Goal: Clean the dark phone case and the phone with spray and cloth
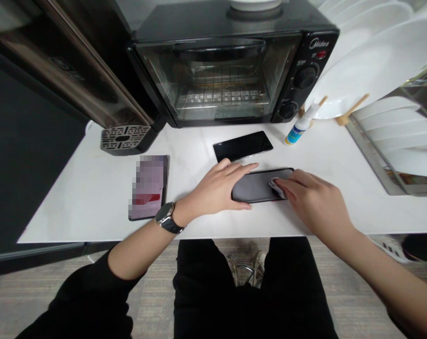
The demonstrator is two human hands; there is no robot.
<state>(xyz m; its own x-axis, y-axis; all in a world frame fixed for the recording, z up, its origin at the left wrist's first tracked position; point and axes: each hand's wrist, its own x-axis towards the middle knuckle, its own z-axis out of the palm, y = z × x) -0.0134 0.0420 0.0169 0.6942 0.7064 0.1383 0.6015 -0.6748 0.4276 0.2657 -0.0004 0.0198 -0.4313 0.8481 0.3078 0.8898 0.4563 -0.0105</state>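
A phone with a dark rim and a plain grey upper face lies flat on the white counter. My left hand grips its left end, thumb on the near edge and fingers along the far edge. Between the closed fingers of my right hand is a small crumpled whitish cloth, pressed on the right part of that face. Just behind lies a second phone, its screen black. To the left of my left wrist is a third phone, its lit screen partly pixelated.
A black toaster oven stands along the back. A small spray bottle with a blue label is at its right corner, near white plates in racks. At left stands a machine with a slotted drip tray. The counter's front edge is near my legs.
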